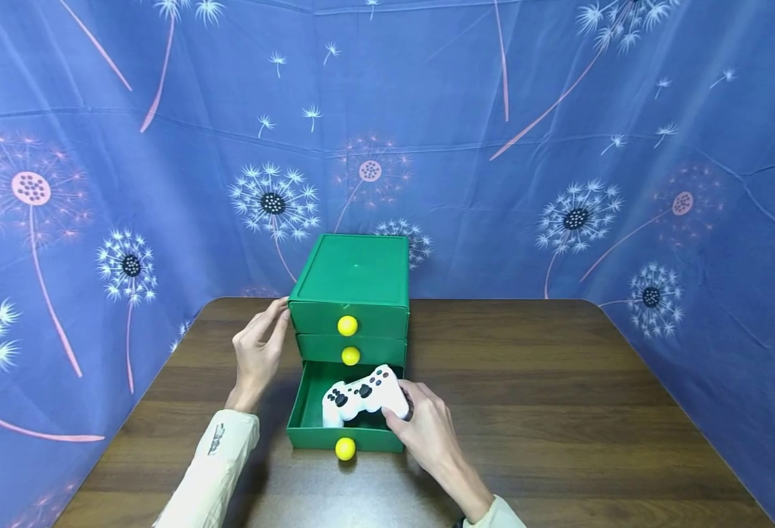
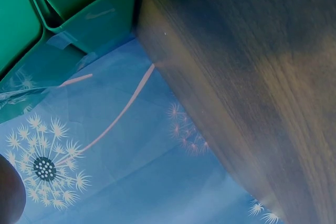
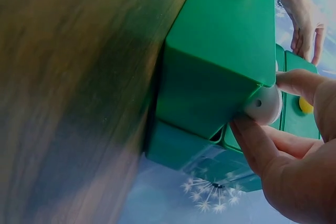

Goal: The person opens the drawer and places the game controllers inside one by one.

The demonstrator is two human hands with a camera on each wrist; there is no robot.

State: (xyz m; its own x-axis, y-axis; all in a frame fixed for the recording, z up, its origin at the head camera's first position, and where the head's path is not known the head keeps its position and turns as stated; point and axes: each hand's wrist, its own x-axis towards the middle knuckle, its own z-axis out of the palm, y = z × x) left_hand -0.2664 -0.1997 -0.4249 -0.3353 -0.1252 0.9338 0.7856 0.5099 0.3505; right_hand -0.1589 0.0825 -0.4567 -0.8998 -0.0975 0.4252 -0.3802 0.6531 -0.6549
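A white game controller [image 1: 375, 390] with dark thumbsticks sits tilted in the pulled-out bottom drawer [image 1: 321, 438] of a green drawer unit [image 1: 361, 271]. My right hand [image 1: 430, 425] grips the controller's right handle, thumb in front and fingers behind. In the right wrist view the rounded handle end [image 3: 265, 104] shows between thumb and fingers, right at the drawer's corner. My left hand [image 1: 259, 352] touches the upper left side of the unit with its fingertips. Only a dark bit of that hand [image 2: 10, 192] enters the left wrist view.
The unit stands toward the back of a dark wooden table [image 1: 526, 403]. Yellow ball knobs mark each drawer front, the lowest knob [image 1: 345, 449] nearest me. Its upper two drawers are closed. A blue cloth [image 1: 466, 183] with dandelion prints hangs behind the table.
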